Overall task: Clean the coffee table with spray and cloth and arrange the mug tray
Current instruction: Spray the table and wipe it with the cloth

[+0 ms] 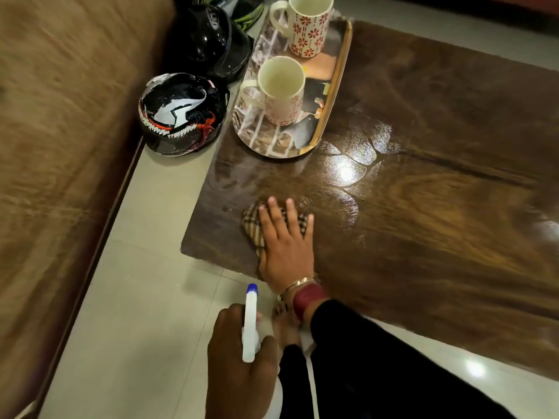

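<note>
Wiping under way: right hand (286,246) flat on cloth (252,226) at table (438,207) near-left corner, left hand (242,355) fingers wrapped round spray bottle (250,325); tray (332,98) with two mugs (282,92) at far-left edge, unarranged.

A beige-and-brown checked cloth (252,225) is seen on the dark brown wood-grain coffee table (438,207). At eleven o'clock, cream mugs (282,92) are patterned with red flowers. The spray bottle (250,325) is white, tipped blue.
</note>
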The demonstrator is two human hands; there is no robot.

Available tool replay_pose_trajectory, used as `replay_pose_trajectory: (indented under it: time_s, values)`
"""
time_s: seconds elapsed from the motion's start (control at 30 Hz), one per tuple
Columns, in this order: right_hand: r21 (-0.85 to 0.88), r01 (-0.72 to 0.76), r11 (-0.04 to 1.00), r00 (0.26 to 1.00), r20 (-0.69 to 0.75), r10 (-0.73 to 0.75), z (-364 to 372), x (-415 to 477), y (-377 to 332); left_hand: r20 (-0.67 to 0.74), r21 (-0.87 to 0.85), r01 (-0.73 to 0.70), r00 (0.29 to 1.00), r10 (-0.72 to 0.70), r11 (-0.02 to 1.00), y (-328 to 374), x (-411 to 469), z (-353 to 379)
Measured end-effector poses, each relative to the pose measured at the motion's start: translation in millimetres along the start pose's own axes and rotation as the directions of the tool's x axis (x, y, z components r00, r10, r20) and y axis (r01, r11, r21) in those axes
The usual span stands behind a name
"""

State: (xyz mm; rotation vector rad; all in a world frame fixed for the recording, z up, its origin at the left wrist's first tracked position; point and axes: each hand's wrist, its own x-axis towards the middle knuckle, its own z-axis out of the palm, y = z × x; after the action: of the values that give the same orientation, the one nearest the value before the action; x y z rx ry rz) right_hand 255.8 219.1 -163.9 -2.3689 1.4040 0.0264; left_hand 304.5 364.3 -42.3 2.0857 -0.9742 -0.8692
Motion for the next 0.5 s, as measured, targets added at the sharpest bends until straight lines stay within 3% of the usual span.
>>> replay_pose_trajectory:
  time_s: [0.17, 0.27, 0.4, 0.5]
  values:
    - [-0.017, -0.015, 1.0, 1.0, -0.017, 0.015, 4.0, -49.2, 33.8, 0.016, 0.0, -0.036, 0.999, 0.036, 0.999, 10.6, 12.9, -10.0]
    - [-0.005, -0.196, 0.981, 0.978, -0.073, 0.195, -4.2, -66.1, 75.8, -0.004, 0.019, -0.058, 0.998, 0.058, 0.998, 12.4, 18.7, -14.0]
    - [0.106, -0.484, 0.869, 0.853, -0.162, 0.495, -9.0, -48.7, 68.5, -0.023, 0.031, -0.048, 0.999, 0.049, 0.998, 7.9, 23.8, -19.0]
    - [0.134, -0.464, 0.876, 0.859, -0.175, 0.482, -2.1, -20.1, 26.1, -0.025, 0.004, -0.063, 0.998, 0.063, 0.998, 5.7, 27.3, -26.8]
